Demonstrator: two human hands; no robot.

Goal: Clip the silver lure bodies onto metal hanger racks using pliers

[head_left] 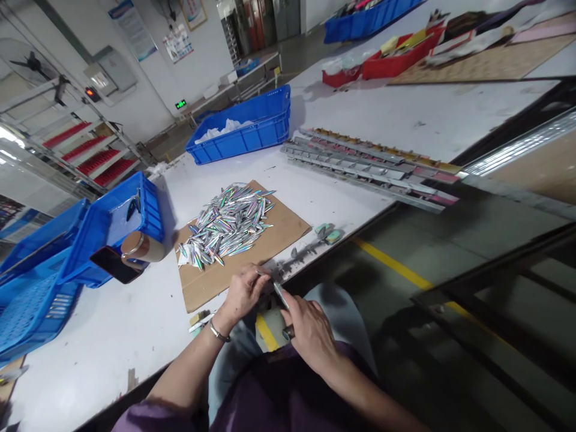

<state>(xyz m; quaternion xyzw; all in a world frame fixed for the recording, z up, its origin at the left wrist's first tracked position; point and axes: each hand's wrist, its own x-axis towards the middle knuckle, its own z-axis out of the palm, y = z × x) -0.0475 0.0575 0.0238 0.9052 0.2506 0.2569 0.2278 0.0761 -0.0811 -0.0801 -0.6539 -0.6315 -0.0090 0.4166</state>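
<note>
At the table's front edge, my left hand (pixel 245 292) is closed in a pinch on a small silvery piece (pixel 263 273), mostly hidden by the fingers. Close beside it on the right, my right hand (pixel 310 331) wraps around a hand tool with a narrow, flat metal blade (pixel 279 293). The tool's dark round end shows below the fingers, and its tip is near the left fingertips. Just beyond both hands, a pile of shiny, pointed silvery pieces (pixel 231 223) lies on a brown cardboard sheet (pixel 281 231).
Green-and-grey small blocks (pixel 332 236) lie by the table edge. A phone (pixel 116 264) leans by a brown-lidded cup (pixel 150 247) and blue crates (pixel 150 207) at left. Farther back are a blue crate (pixel 243 141) with white bags, long metal strips (pixel 369 171) and red trays (pixel 400 60).
</note>
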